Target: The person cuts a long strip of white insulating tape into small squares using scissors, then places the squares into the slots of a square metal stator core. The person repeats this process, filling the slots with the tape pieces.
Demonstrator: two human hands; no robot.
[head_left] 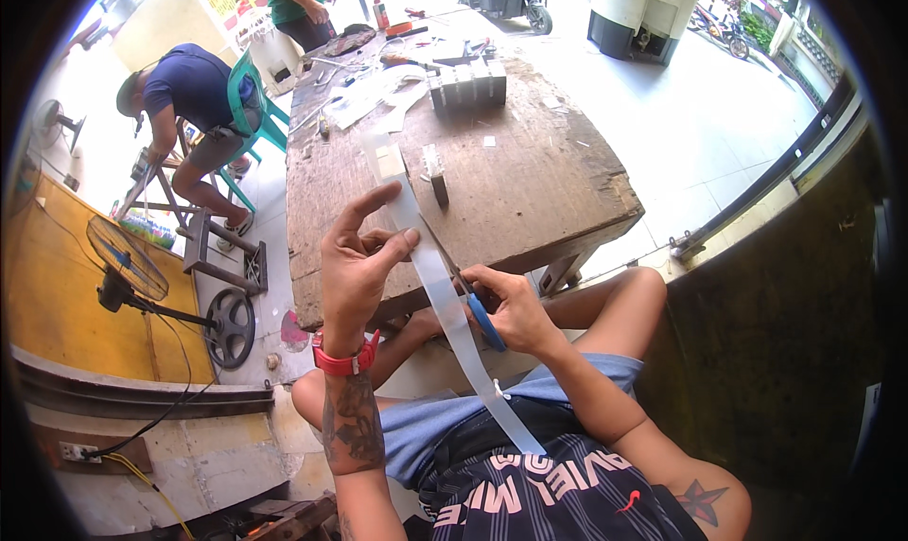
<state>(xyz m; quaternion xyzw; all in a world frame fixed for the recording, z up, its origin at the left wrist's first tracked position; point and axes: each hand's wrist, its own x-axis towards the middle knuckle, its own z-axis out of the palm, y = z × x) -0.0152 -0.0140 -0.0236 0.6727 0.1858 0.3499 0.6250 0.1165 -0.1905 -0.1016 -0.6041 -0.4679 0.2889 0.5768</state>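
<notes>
My left hand (359, 257), with a red watch on the wrist, pinches a long translucent strip (454, 323) between thumb and forefinger. From above that hand the strip runs down past my right hand to my lap. My right hand (518, 312) is closed around the blue handles of a pair of scissors (486, 322). Their blades point up and away, alongside the strip's right edge; whether they touch it I cannot tell. Just beyond stands a small dark block (439, 189) with a clear, pale top on the wooden table (539, 191).
Farther along the table sit a row of dark blocks (468, 87), crumpled clear sheets (364, 96) and scattered tools. At left, a person (194, 87) bends over beside a green chair (248, 101); another in green (293, 7) stands behind. A fan (128, 257) stands near left.
</notes>
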